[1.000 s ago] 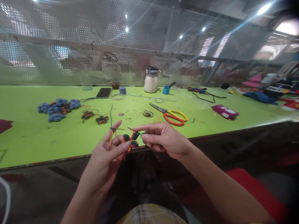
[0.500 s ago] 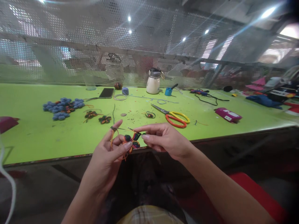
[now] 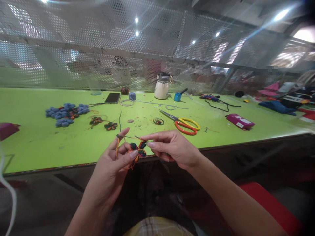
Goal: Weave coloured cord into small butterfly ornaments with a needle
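Observation:
Just above the table's front edge, my left hand (image 3: pixel 114 160) pinches a multicoloured crochet flower (image 3: pixel 141 153) between thumb and fingers. Yarn (image 3: pixel 117 149) runs over its raised index finger, where a dark band shows, and down to the flower. My right hand (image 3: pixel 172 146) is closed on a thin crochet hook (image 3: pixel 136 136), whose tip sticks out to the left above the petals; most of its shaft is hidden by the fingers. Beyond the hands lie two finished-looking dark flowers (image 3: pixel 110 126) and a cluster of blue crochet flowers (image 3: pixel 67 113).
Scissors (image 3: pixel 180 123) with red and yellow handles lie right of centre on the green table (image 3: pixel 49 147). Behind are a phone (image 3: pixel 112 98), yarn balls (image 3: pixel 132 96), a white bottle (image 3: pixel 161 88) and a blue pot (image 3: pixel 177 96). A purple packet (image 3: pixel 240 121) lies at right.
My right hand has shifted slightly left, closer to the flower, and the hook's tip with it. The flower has moved a little left too. The things on the table stay put.

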`<state>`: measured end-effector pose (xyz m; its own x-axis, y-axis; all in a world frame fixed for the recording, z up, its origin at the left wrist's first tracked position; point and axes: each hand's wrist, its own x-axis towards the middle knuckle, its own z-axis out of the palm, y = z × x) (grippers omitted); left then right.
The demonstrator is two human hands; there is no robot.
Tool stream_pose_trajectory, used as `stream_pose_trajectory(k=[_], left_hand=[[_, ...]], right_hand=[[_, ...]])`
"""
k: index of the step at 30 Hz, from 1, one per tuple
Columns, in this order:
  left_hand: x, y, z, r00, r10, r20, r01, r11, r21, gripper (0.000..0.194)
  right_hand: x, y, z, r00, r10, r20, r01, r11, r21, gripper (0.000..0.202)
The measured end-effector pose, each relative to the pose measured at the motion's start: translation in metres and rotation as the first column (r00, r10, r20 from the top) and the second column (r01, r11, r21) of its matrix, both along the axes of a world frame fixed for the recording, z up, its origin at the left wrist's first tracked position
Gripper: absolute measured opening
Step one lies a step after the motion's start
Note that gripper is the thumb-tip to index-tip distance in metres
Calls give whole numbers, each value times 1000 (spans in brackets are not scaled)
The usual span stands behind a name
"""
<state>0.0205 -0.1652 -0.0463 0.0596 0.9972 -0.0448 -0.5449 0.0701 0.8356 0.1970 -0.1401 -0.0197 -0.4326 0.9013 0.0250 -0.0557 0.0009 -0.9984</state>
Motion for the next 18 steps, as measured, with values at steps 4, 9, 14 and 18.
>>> stream_pose_trajectory(k=[4, 9, 14, 18], left_hand=[[-1, -1, -1, 1000, -5, 0, 5, 1000, -7, 77], [-1, 0, -2, 1000, -5, 25, 5, 1000, 0, 74], [-1, -1, -2, 1000, -9, 15, 9, 1000, 2, 75], [-1, -2, -2, 1000, -4, 6, 4, 1000, -9, 74]], right_hand=[[0, -1, 1, 1000, -2, -3, 2, 1000, -7, 35], [-1, 0, -3, 1000, -6, -19, 6, 1000, -17, 36], [-3, 0, -5, 999, -30, -14, 30, 999, -25, 35], [-4, 0, -5, 999, -51, -6, 51, 998, -25, 34]])
